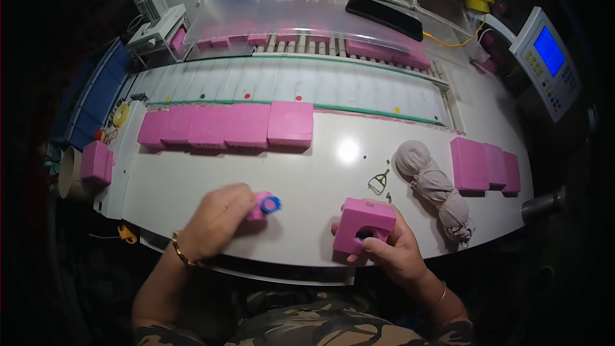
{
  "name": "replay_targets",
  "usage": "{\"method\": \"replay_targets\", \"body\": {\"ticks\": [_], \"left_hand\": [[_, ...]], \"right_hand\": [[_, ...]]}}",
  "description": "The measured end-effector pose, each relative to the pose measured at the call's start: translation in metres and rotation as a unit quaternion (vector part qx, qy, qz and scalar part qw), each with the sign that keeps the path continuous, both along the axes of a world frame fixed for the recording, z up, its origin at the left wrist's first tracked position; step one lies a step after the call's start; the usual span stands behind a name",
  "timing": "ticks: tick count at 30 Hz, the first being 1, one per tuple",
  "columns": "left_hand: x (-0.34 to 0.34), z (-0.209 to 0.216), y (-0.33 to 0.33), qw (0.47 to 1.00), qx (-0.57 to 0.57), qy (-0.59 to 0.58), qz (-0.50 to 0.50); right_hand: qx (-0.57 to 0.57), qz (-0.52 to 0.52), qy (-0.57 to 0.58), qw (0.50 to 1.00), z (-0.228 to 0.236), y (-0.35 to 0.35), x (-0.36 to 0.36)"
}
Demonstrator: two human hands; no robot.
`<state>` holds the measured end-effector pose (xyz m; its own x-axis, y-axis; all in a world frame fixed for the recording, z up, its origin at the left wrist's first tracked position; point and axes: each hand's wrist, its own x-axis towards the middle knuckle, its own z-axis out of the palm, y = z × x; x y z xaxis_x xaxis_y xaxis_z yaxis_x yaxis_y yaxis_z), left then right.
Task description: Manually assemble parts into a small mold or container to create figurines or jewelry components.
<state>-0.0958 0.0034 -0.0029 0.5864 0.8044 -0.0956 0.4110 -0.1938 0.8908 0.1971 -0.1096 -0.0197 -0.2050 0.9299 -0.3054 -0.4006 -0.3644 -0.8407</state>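
My left hand (221, 216) is closed round a small pink rubber mould piece (259, 211), mostly hidden by my fingers. A blue ring-shaped part (271, 204) shows at the piece's right end. To the right, my right hand (398, 247) grips a larger pink mould block (362, 216) from its right side and below, tilted above the table's near edge. A round hollow with a dark inside opens in that block, and my thumb lies at its rim. Beyond this hand, a thin green triangular piece (378, 183) lies on the white tabletop with small green bits near it.
Several pink blocks stand in a row (227, 126) at the back left, others (485, 165) at the right. A tied cloth bundle (434, 189) lies right of centre. Behind are a white slatted strip (282, 81) and rollers (301, 46). A keypad display (548, 57) stands far right.
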Motion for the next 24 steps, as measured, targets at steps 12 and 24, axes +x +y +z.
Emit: {"method": "replay_targets", "body": {"ticks": [12, 24], "left_hand": [[0.022, 0.002, -0.030, 0.984, 0.162, -0.025, 0.065], [0.056, -0.011, -0.051, 0.970, 0.228, -0.078, -0.018]], "right_hand": [[0.095, 0.010, -0.097, 0.991, -0.003, -0.001, -0.023], [0.446, -0.134, -0.564, 0.682, 0.002, -0.007, -0.021]]}}
